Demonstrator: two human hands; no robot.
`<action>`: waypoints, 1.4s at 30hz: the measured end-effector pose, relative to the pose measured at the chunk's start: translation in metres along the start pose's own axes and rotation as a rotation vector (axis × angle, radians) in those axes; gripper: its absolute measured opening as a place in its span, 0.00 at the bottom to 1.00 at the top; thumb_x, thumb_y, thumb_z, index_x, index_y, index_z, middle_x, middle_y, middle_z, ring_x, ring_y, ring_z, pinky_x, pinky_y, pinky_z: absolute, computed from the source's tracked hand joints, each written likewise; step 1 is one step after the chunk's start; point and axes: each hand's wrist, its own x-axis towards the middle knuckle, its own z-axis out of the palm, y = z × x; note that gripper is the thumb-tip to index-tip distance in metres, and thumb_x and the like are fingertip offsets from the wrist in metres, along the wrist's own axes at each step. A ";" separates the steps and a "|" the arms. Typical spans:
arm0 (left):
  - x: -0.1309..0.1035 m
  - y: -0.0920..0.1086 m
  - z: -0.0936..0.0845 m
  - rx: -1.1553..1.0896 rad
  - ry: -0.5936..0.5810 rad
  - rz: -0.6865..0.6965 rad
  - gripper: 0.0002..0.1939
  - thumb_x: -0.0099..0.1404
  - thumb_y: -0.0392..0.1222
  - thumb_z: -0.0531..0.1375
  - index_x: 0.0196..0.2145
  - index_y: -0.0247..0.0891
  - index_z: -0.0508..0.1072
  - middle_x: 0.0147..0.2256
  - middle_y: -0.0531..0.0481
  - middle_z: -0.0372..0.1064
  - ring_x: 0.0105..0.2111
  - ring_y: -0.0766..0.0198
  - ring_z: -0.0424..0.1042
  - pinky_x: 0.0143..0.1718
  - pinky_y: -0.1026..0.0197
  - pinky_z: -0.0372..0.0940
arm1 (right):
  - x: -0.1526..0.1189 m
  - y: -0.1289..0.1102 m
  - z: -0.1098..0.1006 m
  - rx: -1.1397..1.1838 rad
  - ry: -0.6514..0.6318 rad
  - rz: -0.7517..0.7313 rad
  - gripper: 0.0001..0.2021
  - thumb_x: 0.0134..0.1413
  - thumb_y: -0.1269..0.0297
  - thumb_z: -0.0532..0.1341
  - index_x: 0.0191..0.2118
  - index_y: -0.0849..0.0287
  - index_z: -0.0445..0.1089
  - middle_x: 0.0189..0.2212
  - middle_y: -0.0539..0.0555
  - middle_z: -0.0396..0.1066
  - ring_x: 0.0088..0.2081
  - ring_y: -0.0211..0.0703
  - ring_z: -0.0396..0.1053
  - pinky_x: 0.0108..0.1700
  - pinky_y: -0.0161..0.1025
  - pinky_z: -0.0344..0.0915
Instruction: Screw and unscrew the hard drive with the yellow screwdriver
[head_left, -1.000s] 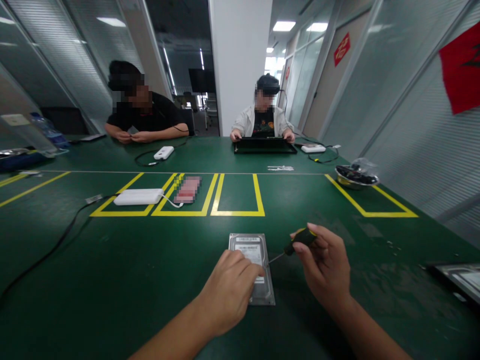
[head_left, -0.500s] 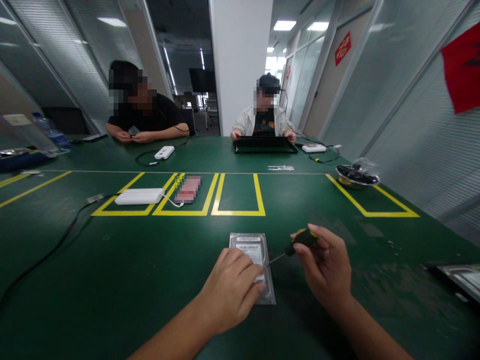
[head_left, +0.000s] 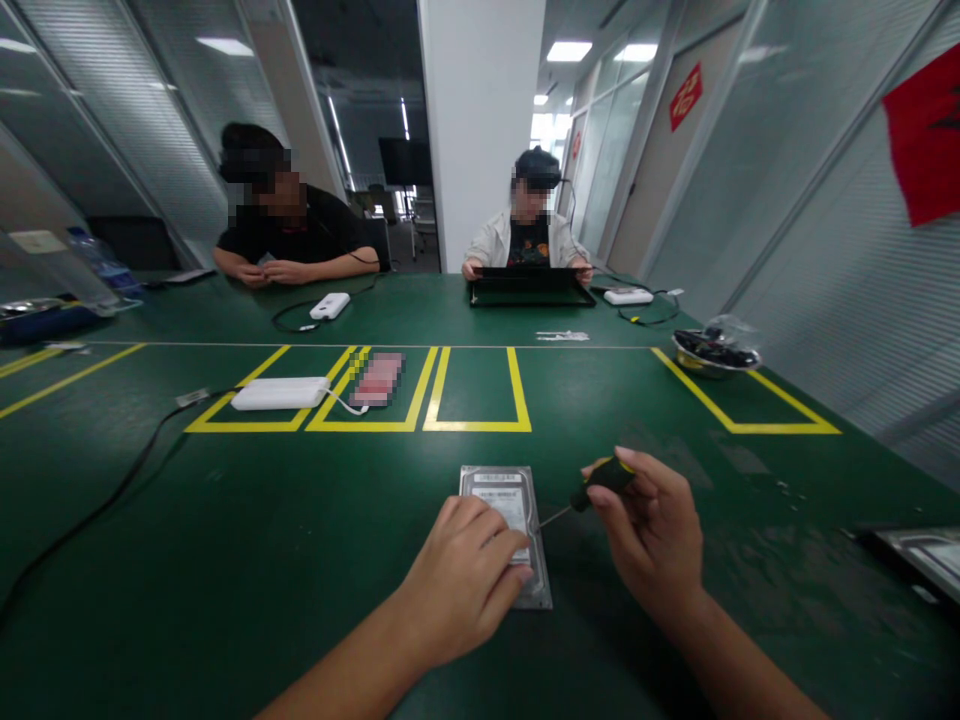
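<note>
A silver hard drive [head_left: 501,494] lies flat on the green table [head_left: 225,540] just in front of me. My left hand [head_left: 461,580] rests on its near half, fingers spread over the label, pressing it down. My right hand [head_left: 654,535] grips a screwdriver [head_left: 596,480] with a black and yellow handle. Its thin metal shaft points down and left to the drive's right edge.
Yellow tape boxes mark the table; one holds a white power bank [head_left: 279,393] with a cable. A metal bowl [head_left: 712,352] of small parts sits at the right, another drive [head_left: 926,558] at the right edge. Two people sit at the far side, one behind a black tray [head_left: 529,290].
Almost nothing has moved. My left hand has slid slightly toward me on the drive, and the screwdriver stays against the drive's right edge.
</note>
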 end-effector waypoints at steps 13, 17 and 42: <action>0.001 0.000 0.001 0.014 -0.010 0.005 0.07 0.69 0.41 0.56 0.40 0.39 0.72 0.36 0.47 0.68 0.41 0.54 0.61 0.45 0.49 0.54 | 0.003 0.001 0.000 -0.080 0.036 0.042 0.22 0.59 0.65 0.63 0.57 0.53 0.60 0.41 0.55 0.74 0.37 0.44 0.76 0.37 0.41 0.74; 0.000 0.000 0.001 0.011 -0.004 0.005 0.07 0.69 0.41 0.56 0.40 0.39 0.72 0.36 0.47 0.68 0.41 0.54 0.61 0.45 0.49 0.54 | 0.010 -0.007 -0.003 -0.198 0.057 -0.024 0.17 0.58 0.64 0.63 0.53 0.54 0.66 0.39 0.53 0.73 0.35 0.42 0.74 0.36 0.39 0.72; 0.084 0.004 0.015 0.326 -0.185 0.041 0.06 0.64 0.38 0.63 0.29 0.41 0.79 0.31 0.48 0.75 0.37 0.55 0.67 0.34 0.56 0.55 | 0.025 0.023 -0.010 -0.722 -0.197 -0.235 0.18 0.63 0.74 0.50 0.55 0.63 0.68 0.44 0.64 0.64 0.43 0.49 0.66 0.43 0.45 0.70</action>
